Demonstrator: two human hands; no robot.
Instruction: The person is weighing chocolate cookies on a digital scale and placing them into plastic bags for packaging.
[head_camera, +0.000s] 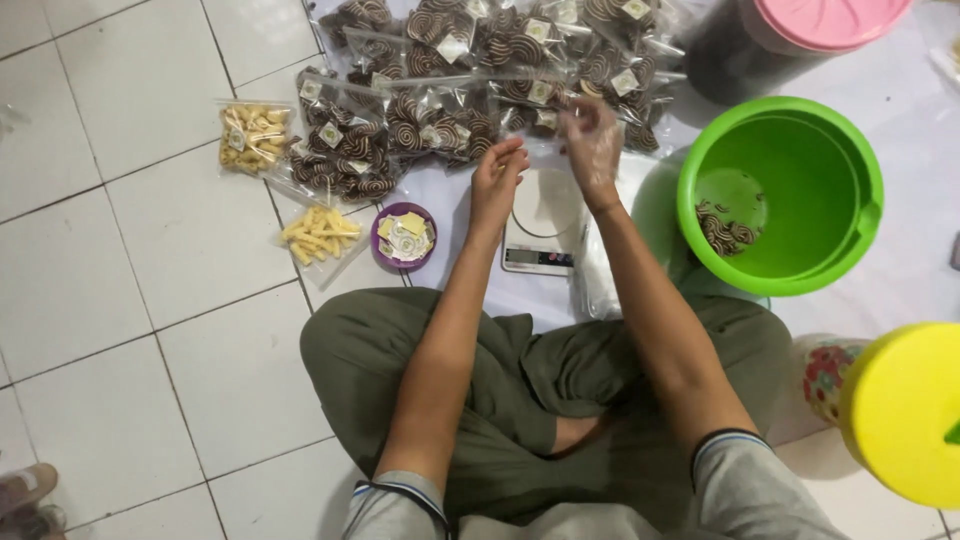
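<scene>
Left hand (497, 175) raised over scale (541, 222), fingers bunched narrow; anything pinched between them cannot be told. Right hand (592, 150) blurred, seemingly covered in clear plastic, fingers loosely curled; grasp cannot be told. Scale placed on floor (120, 250) directly beneath both hands. Bags of striped cookies (470, 60) piled just beyond fingers. Purple bowl (403, 237) of small labels seen left of left fingers. Green bucket (780, 195), few cookies inside, set right of right fingers. Yellow snack bags (255, 137) laid far left.
</scene>
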